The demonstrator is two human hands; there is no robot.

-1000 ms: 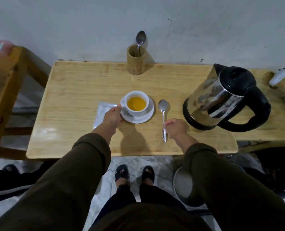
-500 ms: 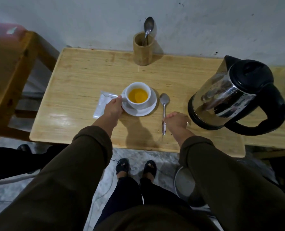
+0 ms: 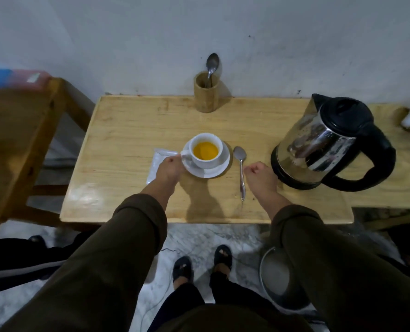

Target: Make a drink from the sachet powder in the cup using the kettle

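Seemingly nearly done: orange drink fills the cup (image 3: pixel 205 150), left hand (image 3: pixel 169 167) pinching its handle, right hand (image 3: pixel 259 174) curled empty beside the spoon (image 3: pixel 241 168)

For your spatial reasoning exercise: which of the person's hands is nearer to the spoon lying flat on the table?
Right. The right hand sits just beside the spoon, at its handle's right side. The left hand is farther, at the cup handle across the saucer.

We see bare table (image 3: pixel 117 144) left of and beyond our left hand (image 3: pixel 169 167). Cup (image 3: pixel 205 150) and spoon (image 3: pixel 241 171) fill the gap between hands; kettle (image 3: pixel 319 144) blocks just right of our right hand (image 3: pixel 259 174).
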